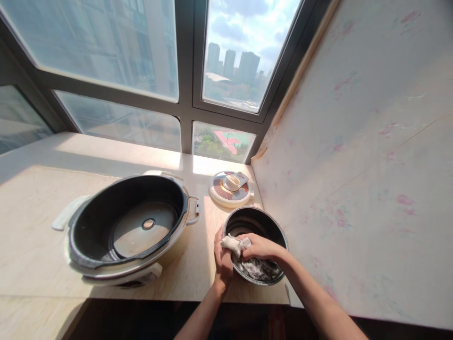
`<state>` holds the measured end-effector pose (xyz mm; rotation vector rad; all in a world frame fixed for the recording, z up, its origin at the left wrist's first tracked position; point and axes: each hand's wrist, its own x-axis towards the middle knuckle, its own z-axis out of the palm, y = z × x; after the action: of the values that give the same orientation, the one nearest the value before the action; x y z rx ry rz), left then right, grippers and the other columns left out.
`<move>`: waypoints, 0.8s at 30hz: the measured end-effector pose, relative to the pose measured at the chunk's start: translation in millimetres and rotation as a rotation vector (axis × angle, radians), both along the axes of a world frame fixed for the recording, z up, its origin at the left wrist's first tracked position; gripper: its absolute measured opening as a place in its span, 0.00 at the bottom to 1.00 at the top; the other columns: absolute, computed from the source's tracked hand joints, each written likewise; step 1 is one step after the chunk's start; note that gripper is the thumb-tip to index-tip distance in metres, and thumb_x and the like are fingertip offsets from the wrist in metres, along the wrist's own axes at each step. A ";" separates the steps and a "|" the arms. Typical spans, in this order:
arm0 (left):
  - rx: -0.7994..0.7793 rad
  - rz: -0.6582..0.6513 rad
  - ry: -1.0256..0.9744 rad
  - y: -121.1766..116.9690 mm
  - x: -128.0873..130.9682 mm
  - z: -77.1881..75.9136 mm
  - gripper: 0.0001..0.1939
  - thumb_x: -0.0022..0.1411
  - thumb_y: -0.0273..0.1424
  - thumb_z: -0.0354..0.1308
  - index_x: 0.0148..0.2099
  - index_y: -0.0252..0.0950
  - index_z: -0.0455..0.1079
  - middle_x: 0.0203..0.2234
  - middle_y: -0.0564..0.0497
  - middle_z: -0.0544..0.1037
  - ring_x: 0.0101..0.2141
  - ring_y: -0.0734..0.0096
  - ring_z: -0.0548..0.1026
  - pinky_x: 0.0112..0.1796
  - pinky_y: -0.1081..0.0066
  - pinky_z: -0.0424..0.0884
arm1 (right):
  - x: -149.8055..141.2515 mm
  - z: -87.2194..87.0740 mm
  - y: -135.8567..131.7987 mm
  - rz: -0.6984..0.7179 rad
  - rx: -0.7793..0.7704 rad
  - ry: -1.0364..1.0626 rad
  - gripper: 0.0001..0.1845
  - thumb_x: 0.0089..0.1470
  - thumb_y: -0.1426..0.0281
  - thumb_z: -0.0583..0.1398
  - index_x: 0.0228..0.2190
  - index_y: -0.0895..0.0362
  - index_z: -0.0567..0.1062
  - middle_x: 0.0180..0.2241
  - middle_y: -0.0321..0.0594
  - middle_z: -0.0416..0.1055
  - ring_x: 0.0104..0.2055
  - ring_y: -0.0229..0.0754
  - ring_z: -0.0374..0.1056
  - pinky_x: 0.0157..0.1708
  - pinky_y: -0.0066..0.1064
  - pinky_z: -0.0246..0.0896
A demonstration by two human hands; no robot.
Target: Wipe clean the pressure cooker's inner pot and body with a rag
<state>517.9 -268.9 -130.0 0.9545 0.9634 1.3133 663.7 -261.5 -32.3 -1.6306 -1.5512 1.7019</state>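
Observation:
A dark inner pot [253, 215] with a pale metal rim stands near the front edge of the wooden ledge. My left hand [222, 259] grips its left side, fingers on the outside and thumb by the rim. Inside the mouth, my right hand [260, 246] is closed on a greyish-white cloth [231, 244]. One end of that cloth bunches over the rim beside my left thumb; more greyish material, apparently the same cloth, lies along the near inner wall. My right fingertips are partly hidden by the cloth.
To the left sits a large cooker body [173, 248], lidless, its dark inside showing a round heating plate. A round patterned lid [230, 189] lies behind the pot. Flowered wall covering [354, 189] rises close on the right; a window frame [186, 113] stands behind.

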 end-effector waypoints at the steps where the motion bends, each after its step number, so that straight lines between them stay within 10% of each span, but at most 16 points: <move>1: 0.001 0.015 -0.016 0.1 0.5 -0.9 0.33 0.62 0.39 0.54 0.67 0.30 0.66 0.65 0.34 0.70 0.67 0.44 0.65 0.66 0.56 0.62 | 3.1 1.4 -1.5 0.033 0.003 -0.051 0.16 0.33 0.74 0.64 0.31 0.56 0.81 0.25 0.29 0.72 0.29 0.37 0.63 0.29 0.25 0.58; 7: 0.010 0.060 0.002 1.0 1.1 -4.7 0.31 0.58 0.33 0.54 0.63 0.30 0.70 0.62 0.37 0.73 0.65 0.46 0.68 0.66 0.53 0.61 | 16.4 8.2 -12.0 0.198 0.134 -0.458 0.27 0.30 0.79 0.65 0.35 0.47 0.87 0.28 0.33 0.80 0.31 0.45 0.73 0.30 0.28 0.62; 14: 0.066 -0.022 0.030 3.3 -5.3 6.7 0.29 0.59 0.33 0.53 0.61 0.32 0.73 0.59 0.39 0.76 0.60 0.48 0.73 0.62 0.53 0.67 | 23.1 32.8 -4.3 -0.004 0.304 -0.944 0.34 0.43 0.84 0.60 0.48 0.46 0.85 0.46 0.45 0.83 0.48 0.55 0.78 0.45 0.38 0.69; 24: 0.059 -0.012 0.010 3.7 -5.8 17.7 0.27 0.59 0.35 0.53 0.59 0.34 0.75 0.57 0.42 0.78 0.61 0.46 0.72 0.63 0.53 0.65 | 2.9 25.3 9.5 -0.313 0.554 -0.768 0.33 0.52 0.77 0.60 0.60 0.52 0.73 0.60 0.43 0.74 0.61 0.51 0.70 0.57 0.35 0.64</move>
<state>512.2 -265.2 -112.3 1.0113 0.9298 1.3336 666.6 -252.0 -7.0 -2.1450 -1.7171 0.4084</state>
